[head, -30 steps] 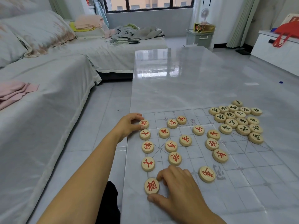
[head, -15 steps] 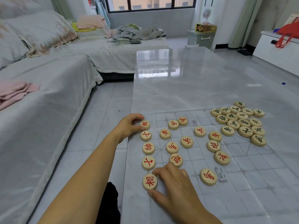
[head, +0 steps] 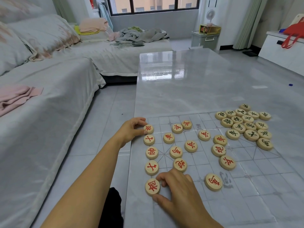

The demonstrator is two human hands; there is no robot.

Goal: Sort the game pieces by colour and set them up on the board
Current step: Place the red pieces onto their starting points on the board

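Sorting so far (head view): the colours look split. The black pieces (head: 245,125) sit bunched at the far right corner of the board (head: 263,186), a few spilling onto the bare bench (head: 189,89). The red pieces (head: 190,146) lie on the left half.
Set up: five red discs form a column along the board's left edge; I judge that to be red's back rank, partly filled.
Left to do: the other red discs lie scattered over the grid in no obvious row, and the black heap is not laid out at all. By my reckoning this is the early part of setting up.
Left hand (head: 131,129): at the column's far end, thumb and forefinger pinching the far end disc (head: 148,129).
Right hand (head: 179,191): at the near end, fingers curled, forefinger and thumb nipping the rim of the near end disc (head: 152,187).
Look of the pieces: flat, round, pale wooden discs, each with a carved character in red or black; all face up, none stacked.
Board: a clear sheet with faint grid lines, so whether each disc sits exactly on a crossing is hard to tell.
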